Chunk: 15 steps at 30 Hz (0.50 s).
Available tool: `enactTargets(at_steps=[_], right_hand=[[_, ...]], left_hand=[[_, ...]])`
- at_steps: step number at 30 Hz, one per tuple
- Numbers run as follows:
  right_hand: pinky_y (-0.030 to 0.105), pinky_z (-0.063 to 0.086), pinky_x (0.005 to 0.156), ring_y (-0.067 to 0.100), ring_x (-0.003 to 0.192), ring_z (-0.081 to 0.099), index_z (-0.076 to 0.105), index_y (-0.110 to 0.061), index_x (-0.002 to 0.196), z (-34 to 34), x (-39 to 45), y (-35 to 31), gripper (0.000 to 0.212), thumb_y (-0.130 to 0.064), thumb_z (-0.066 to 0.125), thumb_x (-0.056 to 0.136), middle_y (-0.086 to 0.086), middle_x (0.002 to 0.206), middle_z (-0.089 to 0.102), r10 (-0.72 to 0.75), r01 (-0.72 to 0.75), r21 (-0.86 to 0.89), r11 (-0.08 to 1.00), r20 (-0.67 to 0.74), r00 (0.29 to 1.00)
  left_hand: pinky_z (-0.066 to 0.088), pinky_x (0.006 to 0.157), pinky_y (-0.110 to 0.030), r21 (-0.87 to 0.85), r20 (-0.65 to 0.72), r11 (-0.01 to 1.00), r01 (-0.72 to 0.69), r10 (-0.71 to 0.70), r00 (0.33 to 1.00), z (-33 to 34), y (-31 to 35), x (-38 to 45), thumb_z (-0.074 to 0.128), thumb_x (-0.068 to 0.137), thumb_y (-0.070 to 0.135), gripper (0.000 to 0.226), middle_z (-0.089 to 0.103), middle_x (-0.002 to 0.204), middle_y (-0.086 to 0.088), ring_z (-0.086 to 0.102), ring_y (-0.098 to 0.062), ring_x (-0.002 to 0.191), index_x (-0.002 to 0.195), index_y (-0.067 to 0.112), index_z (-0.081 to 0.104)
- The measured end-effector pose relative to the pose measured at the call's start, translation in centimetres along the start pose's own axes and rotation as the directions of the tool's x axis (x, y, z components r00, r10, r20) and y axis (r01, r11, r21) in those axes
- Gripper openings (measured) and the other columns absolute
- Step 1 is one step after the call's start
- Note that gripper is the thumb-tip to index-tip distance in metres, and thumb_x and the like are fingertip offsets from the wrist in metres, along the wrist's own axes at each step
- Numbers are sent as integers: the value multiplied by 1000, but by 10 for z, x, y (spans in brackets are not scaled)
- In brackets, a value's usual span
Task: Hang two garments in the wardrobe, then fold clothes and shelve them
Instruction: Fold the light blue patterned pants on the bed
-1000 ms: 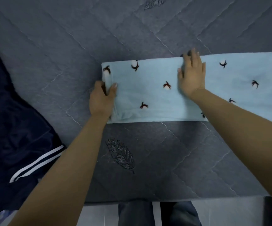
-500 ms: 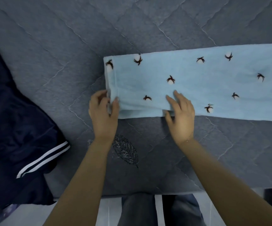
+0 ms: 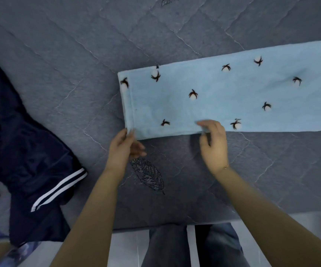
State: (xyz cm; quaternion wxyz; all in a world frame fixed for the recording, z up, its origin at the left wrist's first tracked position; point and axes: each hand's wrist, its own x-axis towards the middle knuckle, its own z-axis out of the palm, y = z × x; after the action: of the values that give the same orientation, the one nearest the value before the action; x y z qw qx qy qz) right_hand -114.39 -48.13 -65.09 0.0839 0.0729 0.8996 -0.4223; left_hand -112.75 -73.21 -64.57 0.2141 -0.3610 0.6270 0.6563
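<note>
A light blue garment (image 3: pixel 223 97) with small dark-and-white motifs lies folded into a long strip on the grey quilted bed (image 3: pixel 69 64). The strip runs off the right side of the view. My left hand (image 3: pixel 124 151) is at its near-left corner, and thumb and forefinger pinch the cloth there. My right hand (image 3: pixel 214 145) is at the near long edge, further right. Its fingers curl over the top of the edge with the thumb below, pinching it. The fingertips are blurred.
A dark navy garment (image 3: pixel 26 151) with white stripes lies crumpled at the left of the bed and hangs over its near edge. A leaf is stitched into the quilt (image 3: pixel 150 175) between my forearms. Below the bed edge are my jeans-clad legs (image 3: pixel 192 247) and pale floor.
My right hand came back from the garment's far edge to its near edge and closed on it. My left hand slid down to the near-left corner.
</note>
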Motion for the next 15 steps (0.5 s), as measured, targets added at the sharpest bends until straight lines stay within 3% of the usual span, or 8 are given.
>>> enactTargets(at_steps=[2, 3, 5, 7, 9, 11, 13, 15], right_hand=[[32, 48, 94, 18, 102, 56, 62, -10, 105, 1, -8, -7, 19, 2, 53, 93, 3, 103, 61, 316, -284, 291, 914, -70, 946], [29, 50, 86, 18, 95, 58, 60, -9, 104, 1, -10, -11, 10, -5, 57, 94, 2, 96, 62, 486, -436, 443, 783, 1, 874], [27, 52, 73, 16, 84, 60, 58, -7, 106, 1, -7, -15, 20, -23, 62, 94, 3, 90, 64, 653, -608, 606, 513, 185, 735], [30, 53, 76, 15, 86, 62, 59, -9, 110, 1, 0, -14, 29, -34, 60, 94, 5, 97, 66, 670, -620, 702, 351, 275, 690], [34, 54, 89, 18, 101, 65, 59, -11, 117, -2, 12, -15, 33, -36, 57, 96, 5, 111, 67, 651, -552, 812, 187, 318, 689], [37, 56, 89, 23, 107, 66, 60, -12, 110, -5, 25, -17, 23, -29, 55, 97, 7, 112, 69, 625, -421, 904, -79, 374, 685], [36, 57, 80, 22, 100, 68, 63, -13, 94, -3, 32, -19, 13, -20, 53, 94, 7, 100, 71, 621, -325, 901, -288, 434, 652], [36, 54, 88, 21, 96, 67, 63, -10, 91, 2, 32, -19, 16, -12, 47, 92, 7, 98, 70, 649, -340, 884, -320, 466, 601]], left_hand=[[56, 61, -24, -144, 151, 973, 181, -159, 976, 7, 15, -1, 52, 90, 58, 44, 75, 101, -1, 73, -24, 85, 120, 27, 56], [58, 66, -25, -179, 158, 963, 201, -173, 972, 11, 22, -1, 54, 88, 57, 47, 74, 108, -2, 73, -24, 91, 122, 24, 55], [59, 76, -28, -246, 54, 961, 128, -119, 991, 18, 36, 0, 62, 89, 44, 36, 73, 112, -3, 72, -21, 93, 115, 20, 61], [58, 82, -28, -266, -50, 963, -45, 32, 998, 22, 51, 0, 67, 90, 34, 19, 74, 107, 2, 71, -15, 94, 103, 22, 69], [56, 76, -22, -243, -93, 931, -273, 258, 962, 22, 62, -3, 70, 89, 29, 7, 75, 99, 7, 70, -8, 92, 91, 27, 76], [54, 69, -17, -192, -132, 882, -430, 411, 902, 16, 68, -5, 70, 88, 23, 10, 74, 87, 12, 68, -2, 82, 84, 31, 76], [50, 61, -17, -100, -201, 890, -444, 419, 886, 10, 57, -1, 70, 87, 17, 12, 67, 74, 13, 60, 1, 68, 77, 24, 70], [43, 55, -21, 30, -269, 953, -302, 299, 916, 10, 36, 7, 70, 86, 12, 21, 54, 68, 7, 49, -2, 61, 73, 16, 55]])
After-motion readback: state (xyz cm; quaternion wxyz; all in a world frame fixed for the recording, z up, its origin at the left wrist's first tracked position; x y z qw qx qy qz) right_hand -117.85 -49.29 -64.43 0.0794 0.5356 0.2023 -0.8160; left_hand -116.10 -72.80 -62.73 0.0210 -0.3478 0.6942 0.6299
